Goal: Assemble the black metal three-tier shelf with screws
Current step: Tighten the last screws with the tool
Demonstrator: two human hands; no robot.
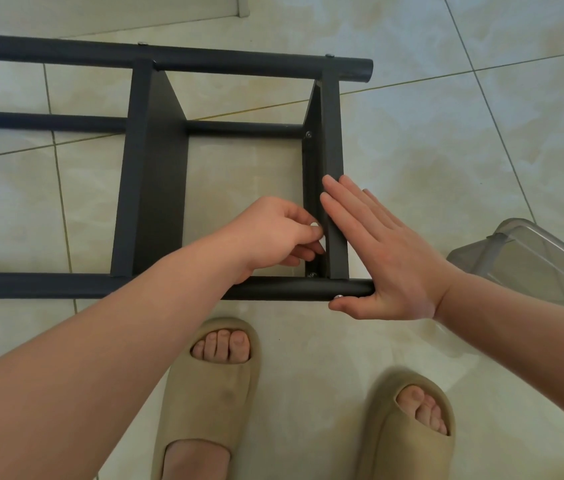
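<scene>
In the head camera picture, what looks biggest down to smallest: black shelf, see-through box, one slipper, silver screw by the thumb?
1. black shelf
2. slipper and see-through box: unsure, slipper is nearer, box is cut off
3. silver screw

One head-worn wide-angle camera looks almost straight down, from close above, onto the pale glossy ceramic-tile floor [412,150].

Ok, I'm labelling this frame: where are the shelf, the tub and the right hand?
Shelf [155,181]: head view, on the middle panel.
Tub [543,266]: head view, on its clear side wall.
Right hand [386,252]: head view, on the back of the hand.
</scene>
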